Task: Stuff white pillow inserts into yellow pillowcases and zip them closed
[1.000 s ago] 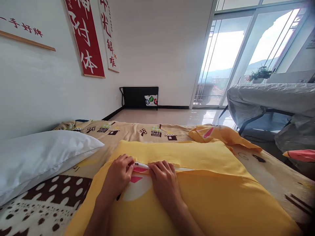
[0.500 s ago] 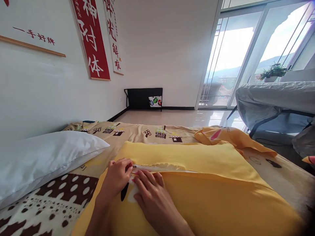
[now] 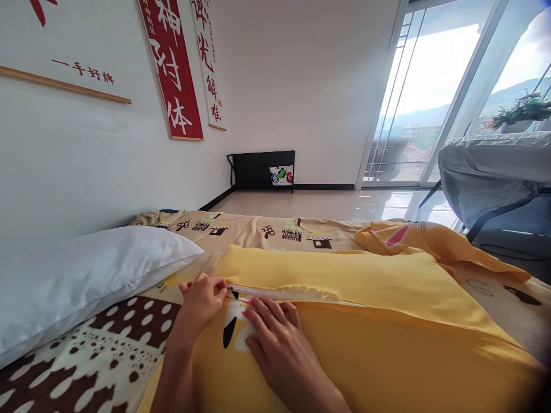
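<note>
Our left hand [image 3: 202, 301] has its thumb and forefinger closed in a pinch at the left end of the zip [image 3: 284, 292], gripping it by the small dark slider; the pull tab itself is hidden by the fingertips. Our right hand [image 3: 279, 338] is open, palm down, its fingers stretched out and lightly bent, pressing on the yellow case [image 3: 365, 355] with the fingertips just below the zip. The white zip runs across the case from our left hand toward the right, under a slightly frayed yellow edge. Between and around our hands we see printed patches of white, black and pink on the fabric.

The case lies plump and flat on the patterned blanket [image 3: 249, 229], right in front of us. To its left, apart from it, rests a white pillow [image 3: 107, 269]. Behind its far right corner we find a crumpled yellow cloth [image 3: 443, 246] with a pink mark.

Past the blanket, a black panel [image 3: 258, 169] stands by the wall, and a red scroll [image 3: 174, 74] hangs to the left. On the right, a covered table [image 3: 495, 166] bears a plant [image 3: 523, 109], near the glass door [image 3: 430, 97].
</note>
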Motion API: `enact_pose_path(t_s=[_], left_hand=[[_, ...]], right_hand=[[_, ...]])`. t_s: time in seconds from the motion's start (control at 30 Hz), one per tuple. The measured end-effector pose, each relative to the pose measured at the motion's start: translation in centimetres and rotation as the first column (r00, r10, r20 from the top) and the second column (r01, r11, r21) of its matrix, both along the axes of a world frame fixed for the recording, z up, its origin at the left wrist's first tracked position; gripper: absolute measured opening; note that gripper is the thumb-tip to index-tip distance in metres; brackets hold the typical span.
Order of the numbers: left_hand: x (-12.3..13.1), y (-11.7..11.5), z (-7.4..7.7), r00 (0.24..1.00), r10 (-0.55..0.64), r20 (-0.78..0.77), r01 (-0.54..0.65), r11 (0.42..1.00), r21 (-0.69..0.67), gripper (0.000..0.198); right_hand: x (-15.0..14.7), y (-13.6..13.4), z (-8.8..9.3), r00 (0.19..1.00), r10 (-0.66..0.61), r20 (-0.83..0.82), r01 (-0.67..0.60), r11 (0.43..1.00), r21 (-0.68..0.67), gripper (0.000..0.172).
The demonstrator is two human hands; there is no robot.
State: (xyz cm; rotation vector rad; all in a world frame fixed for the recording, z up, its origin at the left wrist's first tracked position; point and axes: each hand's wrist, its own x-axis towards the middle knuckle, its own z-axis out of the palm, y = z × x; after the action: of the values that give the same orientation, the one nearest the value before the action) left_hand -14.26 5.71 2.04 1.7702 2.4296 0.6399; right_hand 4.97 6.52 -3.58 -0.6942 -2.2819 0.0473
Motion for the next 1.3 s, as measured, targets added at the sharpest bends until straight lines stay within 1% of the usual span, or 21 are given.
enact_pose_path(t_s=[0.17,0.27,0.37,0.47,0.57,0.7,0.8,0.9,1.1,1.23,1.3], left_hand=[[-0.4,0.1,-0.1,1.000,-0.008,0.004,0.008,1.000,-0.012,0.023],[-0.5,0.4,-0.1,0.999,0.033,0.004,-0.033,0.999,-0.021,0.020],[-0.4,0.8,-0.2,0.998,0.061,0.000,-0.061,0.998,0.007,0.019],[-0.2,1.1,-0.2,0.998,0.066,0.001,-0.067,0.998,0.019,0.017],[-0.2,1.2,0.0,0.995,0.101,0.000,-0.101,0.995,0.024,0.016],[-0.9,0.9,0.1,0.989,0.150,0.008,-0.150,0.988,0.034,0.016],[-1.7,0.9,-0.2,0.985,0.167,0.032,-0.169,0.985,0.035,0.016],[-2.4,1.2,-0.9,0.984,0.163,0.076,-0.170,0.982,0.082,0.016],[-3.6,2.2,-2.4,0.956,0.110,0.273,-0.172,0.961,0.216,0.018],[-3.9,2.4,-2.5,0.957,0.054,0.285,-0.124,0.965,0.233,0.020],[-3.9,2.3,-2.3,0.956,0.026,0.292,-0.102,0.963,0.249,0.018]], right_hand=[[0.1,0.0,0.2,1.000,-0.009,0.000,0.009,1.000,0.018,0.029],[0.2,-0.2,0.4,0.999,0.004,0.035,-0.004,1.000,0.009,0.028],[0.3,-0.2,0.6,0.998,0.008,0.060,-0.008,1.000,-0.003,0.029],[0.3,-0.2,0.6,0.998,0.014,0.063,-0.013,1.000,-0.017,0.029],[0.3,-0.1,0.5,0.998,0.024,0.059,-0.022,0.999,-0.035,0.029],[0.3,-0.1,0.5,0.999,0.024,0.037,-0.022,0.999,-0.041,0.029],[0.3,-0.1,0.6,0.999,0.022,0.048,-0.020,0.999,-0.042,0.029],[0.3,-0.2,0.8,0.998,0.021,0.058,-0.019,0.999,-0.032,0.028],[0.2,-0.2,0.7,0.999,0.018,0.042,-0.017,1.000,-0.023,0.028],[0.1,-0.1,0.4,1.000,0.007,-0.006,-0.007,1.000,0.003,0.027],[0.2,0.0,0.5,1.000,0.009,0.008,-0.009,1.000,0.006,0.028]])
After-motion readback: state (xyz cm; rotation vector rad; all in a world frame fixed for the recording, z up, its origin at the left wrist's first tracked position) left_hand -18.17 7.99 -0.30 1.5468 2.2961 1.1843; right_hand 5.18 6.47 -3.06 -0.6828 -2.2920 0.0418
